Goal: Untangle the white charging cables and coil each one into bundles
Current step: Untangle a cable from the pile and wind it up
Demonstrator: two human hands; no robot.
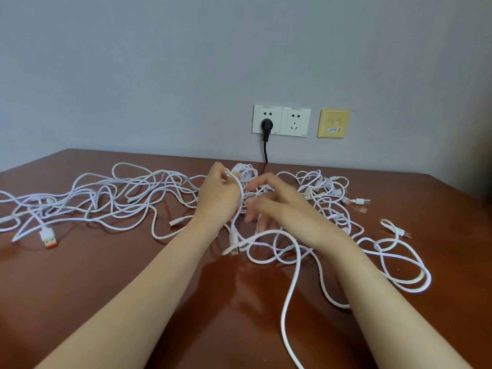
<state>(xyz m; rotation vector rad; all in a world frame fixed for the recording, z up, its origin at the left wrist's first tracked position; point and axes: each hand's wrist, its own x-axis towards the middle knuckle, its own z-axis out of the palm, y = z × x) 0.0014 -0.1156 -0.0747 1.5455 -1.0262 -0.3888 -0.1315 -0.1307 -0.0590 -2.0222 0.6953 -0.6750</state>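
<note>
Many white charging cables [106, 198] lie tangled across the table [106, 275], 9 to 3 o'clock. Left grip [218, 198] pinches one cable loop [238, 186]; right grip [279, 206], at its 3 o'clock, is spread.

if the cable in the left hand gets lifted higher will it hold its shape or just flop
Probably floppy: the white cable droops from the left hand in slack curves. It likely drags neighbours, since it crosses other cables on the table. It seems light, being thin along its length.
</note>
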